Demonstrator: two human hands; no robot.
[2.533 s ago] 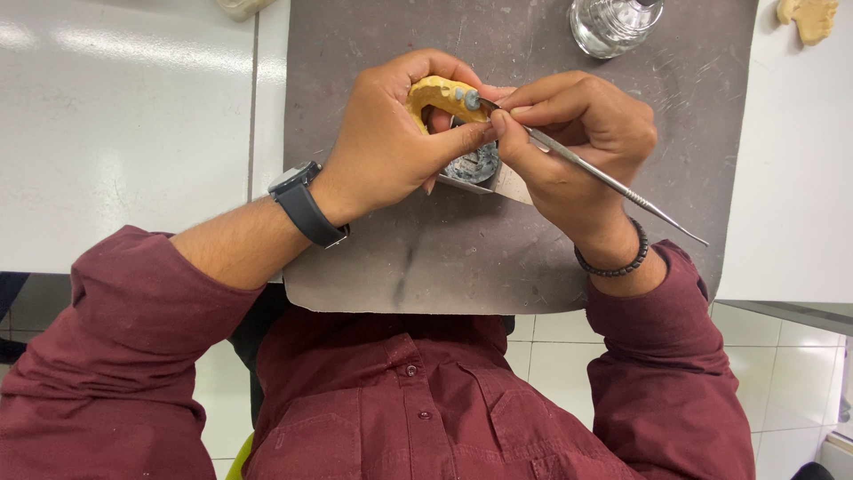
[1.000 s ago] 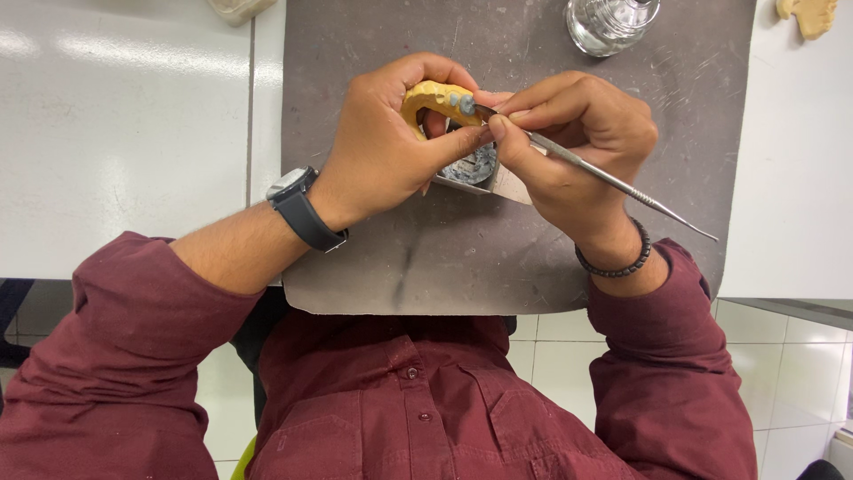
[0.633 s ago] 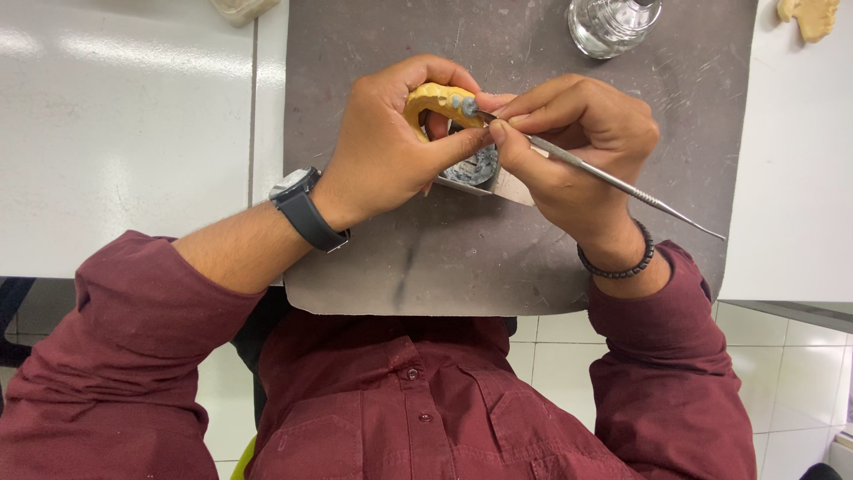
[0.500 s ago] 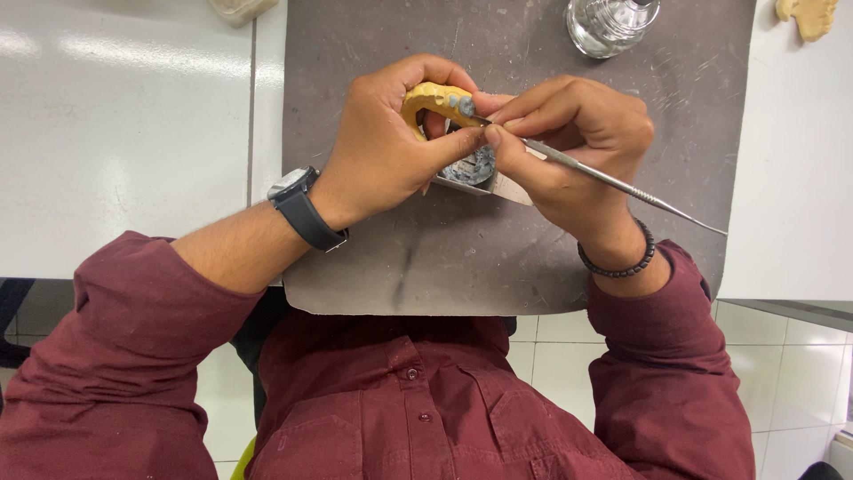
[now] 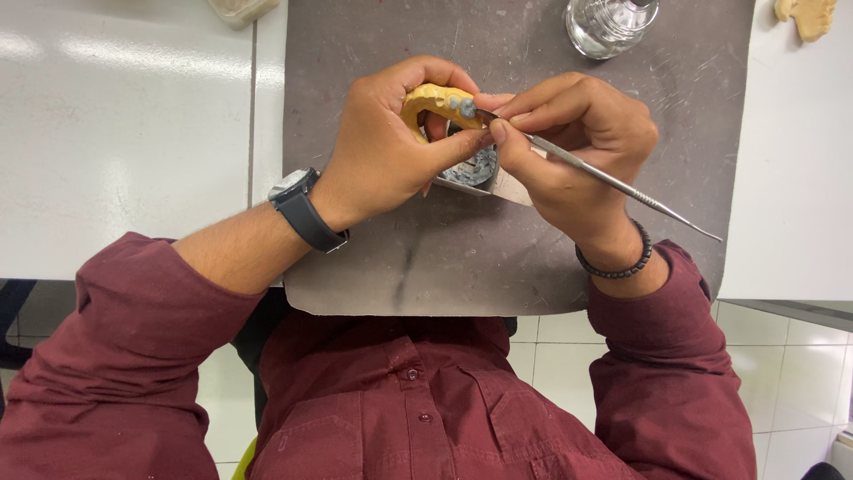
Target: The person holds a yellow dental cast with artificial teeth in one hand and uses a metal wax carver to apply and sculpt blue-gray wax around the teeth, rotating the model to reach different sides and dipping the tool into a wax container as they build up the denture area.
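Note:
My left hand (image 5: 391,147) grips a yellow arch-shaped dental cast (image 5: 433,99) just above the grey mat (image 5: 498,258). A small grey blob sits on the cast's top edge. My right hand (image 5: 573,147) pinches a thin metal hand instrument (image 5: 622,187) like a pen. Its tip rests on the grey blob, and its long handle points down to the right. Under the cast, partly hidden by my fingers, lies a small dish of grey paste (image 5: 471,169) on a pale slab.
A clear glass jar (image 5: 609,25) stands at the mat's far edge. A beige plaster piece (image 5: 807,16) lies on the white counter at the top right. Another pale container (image 5: 238,9) peeks in at the top left. The counter's front edge runs below my forearms.
Both hands have stayed almost still over the mat. The instrument's handle has tilted slightly, its tip remaining on the cast.

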